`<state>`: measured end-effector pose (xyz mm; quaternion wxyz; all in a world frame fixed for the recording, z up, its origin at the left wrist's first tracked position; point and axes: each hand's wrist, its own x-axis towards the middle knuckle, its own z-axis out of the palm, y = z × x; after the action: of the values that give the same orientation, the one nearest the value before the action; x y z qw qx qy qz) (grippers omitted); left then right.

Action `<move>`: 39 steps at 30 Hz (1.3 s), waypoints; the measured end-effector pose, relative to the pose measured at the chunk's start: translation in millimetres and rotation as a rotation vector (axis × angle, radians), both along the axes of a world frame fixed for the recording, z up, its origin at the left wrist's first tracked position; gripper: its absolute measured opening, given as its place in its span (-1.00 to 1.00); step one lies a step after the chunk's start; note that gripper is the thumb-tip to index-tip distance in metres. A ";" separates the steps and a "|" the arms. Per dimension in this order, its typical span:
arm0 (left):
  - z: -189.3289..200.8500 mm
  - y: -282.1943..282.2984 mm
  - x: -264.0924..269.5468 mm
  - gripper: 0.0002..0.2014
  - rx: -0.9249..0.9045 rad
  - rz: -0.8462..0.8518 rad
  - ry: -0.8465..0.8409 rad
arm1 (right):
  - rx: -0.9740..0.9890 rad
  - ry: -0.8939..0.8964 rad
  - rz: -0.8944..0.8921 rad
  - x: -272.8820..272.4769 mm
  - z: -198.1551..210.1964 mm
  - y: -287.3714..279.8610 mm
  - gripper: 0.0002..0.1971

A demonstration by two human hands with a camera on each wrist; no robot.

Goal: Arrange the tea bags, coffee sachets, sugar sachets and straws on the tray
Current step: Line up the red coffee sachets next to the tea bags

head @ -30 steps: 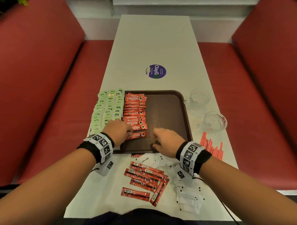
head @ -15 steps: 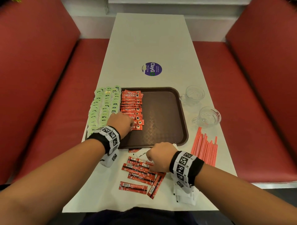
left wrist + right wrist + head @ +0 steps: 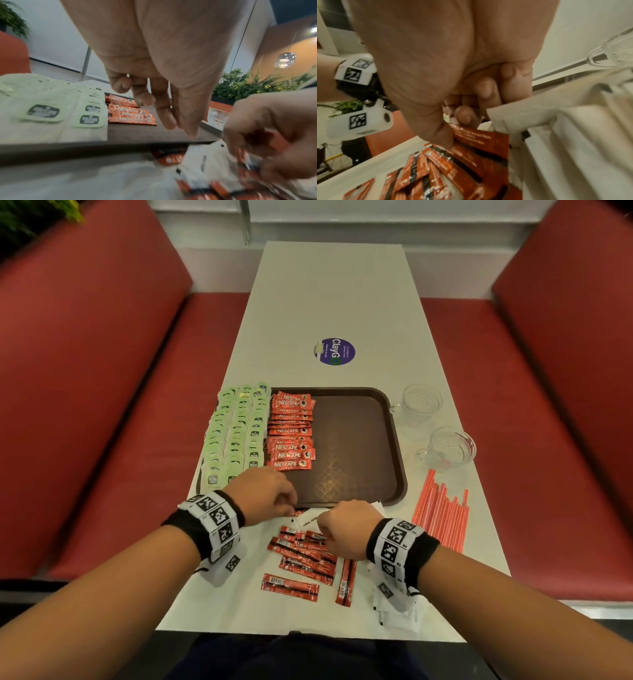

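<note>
Two wrist views are blurred along their lower edges, so print on the loose coffee sachets [image 3: 305, 556] under the hands cannot be read there. The right hand [image 3: 346, 529] hides where its fingers meet that pile on the tabletop [image 3: 329, 302]; the right wrist view shows thumb and curled fingers pinching one red sachet [image 3: 476, 136], beside white sugar sachets [image 3: 556, 121]. The left hand [image 3: 263, 494] hangs over the tray [image 3: 356, 440] near edge, fingers loosely bent, holding nothing. On the tray, green tea bags [image 3: 236, 433] fill the left side and a column of coffee sachets [image 3: 291, 429] reads "NESCAFE CLASSIC". A round sticker [image 3: 334, 351] reads "ClayGo". Straws [image 3: 442, 515] lie right of the tray.
</note>
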<state>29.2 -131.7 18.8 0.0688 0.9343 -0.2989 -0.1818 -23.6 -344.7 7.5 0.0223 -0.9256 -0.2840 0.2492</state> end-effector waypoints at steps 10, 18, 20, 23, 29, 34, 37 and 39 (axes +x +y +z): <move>-19.2 -16.9 -36.4 -0.61 0.075 -0.146 0.030 | 0.262 0.004 -0.157 -1.1 10.6 -7.5 -0.90; -23.1 -23.5 -30.6 -0.87 0.047 -0.151 0.039 | 0.343 0.050 -0.272 0.7 13.9 -17.6 -0.90; -19.4 -20.6 -27.6 -0.92 0.006 -0.134 0.032 | 0.373 0.045 -0.299 2.3 13.5 -19.0 -0.89; -11.4 -13.4 -21.0 -0.94 -0.108 -0.082 -0.064 | 0.354 -0.013 -0.249 5.4 10.4 -20.1 -0.94; 5.5 1.5 -8.5 -0.90 -0.315 -0.039 -0.297 | 0.388 0.018 -0.302 18.4 12.8 -17.6 -0.71; 2.2 7.8 -7.5 -0.80 -0.361 0.001 -0.252 | 0.431 -0.011 -0.306 23.6 17.1 -9.9 -0.94; 0.6 6.5 -6.8 -0.81 -0.407 0.039 -0.276 | 0.421 -0.025 -0.268 29.4 17.1 -5.3 -0.96; -1.5 4.6 -4.1 -0.83 -0.401 0.020 -0.278 | 0.420 -0.023 -0.251 32.7 16.2 -2.3 -0.95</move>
<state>25.1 -127.1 17.3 0.2129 0.9209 -0.3263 0.0121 9.2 -346.9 23.6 0.2420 -0.9315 -0.2124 0.1694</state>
